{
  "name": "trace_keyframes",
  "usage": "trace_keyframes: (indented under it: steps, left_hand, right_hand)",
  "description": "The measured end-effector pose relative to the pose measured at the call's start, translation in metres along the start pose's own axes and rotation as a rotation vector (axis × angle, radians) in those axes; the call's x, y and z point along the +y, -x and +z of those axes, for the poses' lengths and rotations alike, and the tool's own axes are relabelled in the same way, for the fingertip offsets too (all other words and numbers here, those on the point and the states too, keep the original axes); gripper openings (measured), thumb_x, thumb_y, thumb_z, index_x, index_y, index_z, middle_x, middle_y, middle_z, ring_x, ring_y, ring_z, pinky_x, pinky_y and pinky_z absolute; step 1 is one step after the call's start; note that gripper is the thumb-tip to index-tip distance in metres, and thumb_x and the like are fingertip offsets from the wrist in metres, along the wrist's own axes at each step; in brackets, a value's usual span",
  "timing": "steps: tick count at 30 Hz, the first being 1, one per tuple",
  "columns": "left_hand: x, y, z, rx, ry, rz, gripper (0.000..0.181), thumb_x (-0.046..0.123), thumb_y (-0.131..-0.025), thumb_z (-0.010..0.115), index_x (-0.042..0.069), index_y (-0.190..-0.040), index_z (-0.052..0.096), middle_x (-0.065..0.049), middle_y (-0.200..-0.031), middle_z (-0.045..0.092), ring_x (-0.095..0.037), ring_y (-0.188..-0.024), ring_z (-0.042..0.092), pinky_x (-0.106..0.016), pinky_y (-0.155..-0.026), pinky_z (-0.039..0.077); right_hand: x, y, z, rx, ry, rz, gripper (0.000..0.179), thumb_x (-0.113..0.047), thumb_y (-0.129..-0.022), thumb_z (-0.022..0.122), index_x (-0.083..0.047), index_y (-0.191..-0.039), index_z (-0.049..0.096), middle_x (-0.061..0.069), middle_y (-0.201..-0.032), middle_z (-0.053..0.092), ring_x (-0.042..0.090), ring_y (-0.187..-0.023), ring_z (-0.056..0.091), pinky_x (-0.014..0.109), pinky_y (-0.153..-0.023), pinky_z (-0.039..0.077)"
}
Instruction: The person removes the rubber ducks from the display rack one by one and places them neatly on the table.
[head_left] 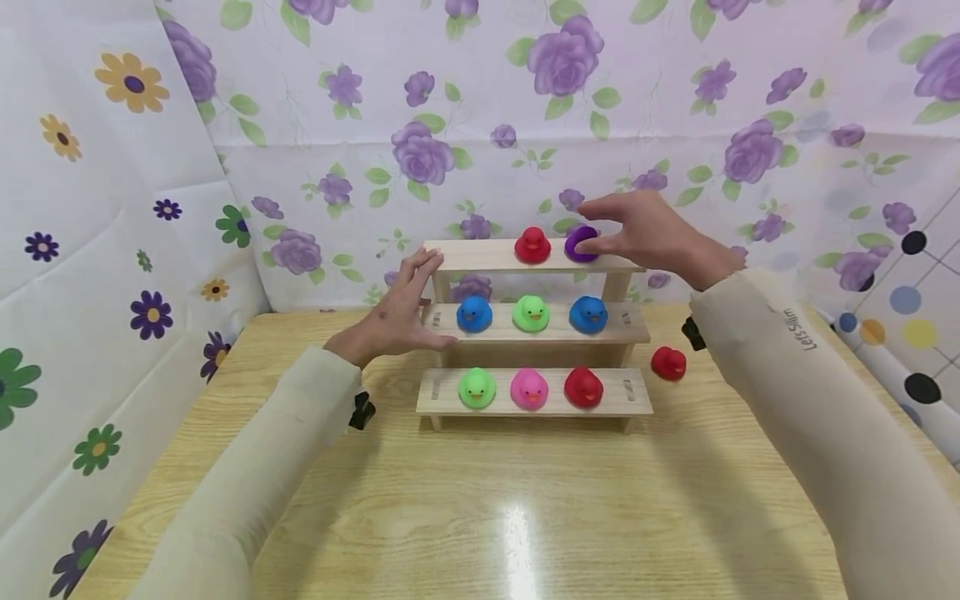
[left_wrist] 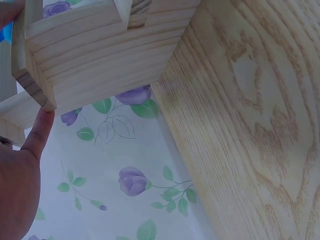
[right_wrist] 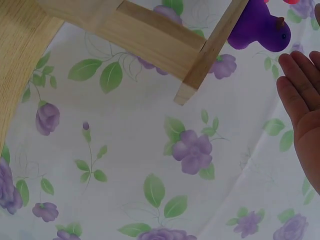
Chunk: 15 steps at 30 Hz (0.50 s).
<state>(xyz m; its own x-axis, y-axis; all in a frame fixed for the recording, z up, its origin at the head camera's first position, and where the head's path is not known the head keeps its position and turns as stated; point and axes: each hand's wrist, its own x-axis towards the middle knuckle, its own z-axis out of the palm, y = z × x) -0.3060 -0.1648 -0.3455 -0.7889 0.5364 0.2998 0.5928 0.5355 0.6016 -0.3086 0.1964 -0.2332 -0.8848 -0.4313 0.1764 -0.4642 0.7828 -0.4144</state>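
Note:
A three-tier wooden display rack (head_left: 536, 403) carries rubber ducks. My left hand (head_left: 401, 308) holds its left end, fingers over the top board and thumb at the middle board's corner. My right hand (head_left: 645, 229) is beside the purple rubber duck (right_wrist: 257, 25), thumb and fingers spread apart; the thumb overlaps the duck in the head view. In the right wrist view, straight fingers (right_wrist: 300, 90) are apart from the duck. Left of the purple duck sits a red duck (head_left: 532, 246).
Blue (head_left: 474, 317), light green (head_left: 531, 314) and blue ducks (head_left: 588, 315) line the middle board. Green (head_left: 477, 388), pink (head_left: 529, 389) and red ducks (head_left: 583, 388) line the bottom one. Another red duck (head_left: 669, 363) lies on the table, right of the rack. Flowered cloth (head_left: 315, 167) hangs behind.

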Motion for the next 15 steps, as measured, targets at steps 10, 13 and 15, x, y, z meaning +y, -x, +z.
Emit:
trace_keyframes:
  steps: [10,13,15]
  left_hand:
    - [0.002,0.002,-0.001,-0.005,0.004,-0.020,0.122,0.018,-0.069,0.093,0.010,-0.160,0.011,-0.010,-0.163,-0.001,-0.026,-0.151,0.007,-0.044,-0.105,0.047]
    - [0.002,0.002,-0.001,-0.002,0.002,-0.021,0.123,0.018,-0.069,0.093,0.010,-0.160,0.011,-0.010,-0.163,0.000,-0.026,-0.151,0.009,-0.044,-0.104,0.048]
    - [0.002,0.002,-0.001,0.000,0.002,-0.019,0.123,0.019,-0.068,0.093,0.010,-0.160,0.012,-0.010,-0.163,0.000,-0.026,-0.151,0.009,-0.044,-0.104,0.048]
  right_hand:
    - [-0.013,-0.009,0.008,-0.030,-0.016,0.012,0.060,-0.024,-0.093,0.073,-0.006,-0.146,0.051,0.017,-0.143,0.054,0.035,-0.137,0.045,0.052,-0.111,0.038]
    - [-0.015,-0.012,0.010,-0.035,-0.009,0.003,0.059,-0.024,-0.093,0.073,-0.006,-0.145,0.052,0.017,-0.142,0.055,0.035,-0.135,0.047,0.051,-0.110,0.040]
    - [-0.016,-0.014,0.011,-0.034,-0.004,-0.011,0.057,-0.022,-0.093,0.073,-0.005,-0.144,0.053,0.017,-0.142,0.055,0.034,-0.135,0.047,0.050,-0.110,0.040]
